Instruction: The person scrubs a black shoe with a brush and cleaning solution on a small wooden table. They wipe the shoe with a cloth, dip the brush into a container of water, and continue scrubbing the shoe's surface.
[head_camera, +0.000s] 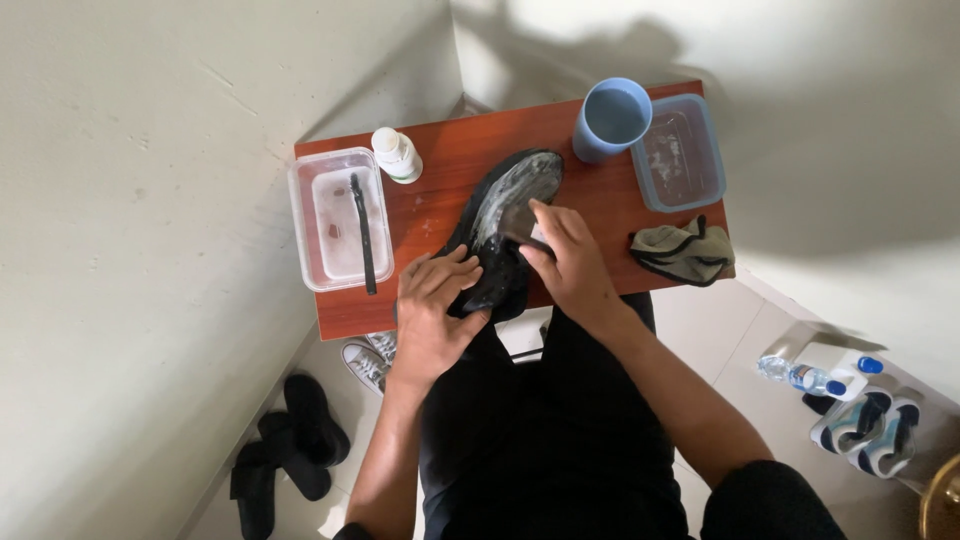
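Nearest, the left hand (435, 305) has its grip clamped on the heel end of a black leather shoe (505, 225) smeared with white foam, which lies on the small reddish-brown wooden worktop (450, 170). The right hand (565, 255) has its grip closed on a small brush (522, 222) pressed against the shoe's upper. Left of the shoe sits a clear plastic tub (340, 220) with a dark toothbrush (362, 235); right lies a crumpled grey cloth (682, 250). Farther back stand a white bottle (396, 155), a blue plastic cup (612, 118) and a blue-rimmed container (680, 152).
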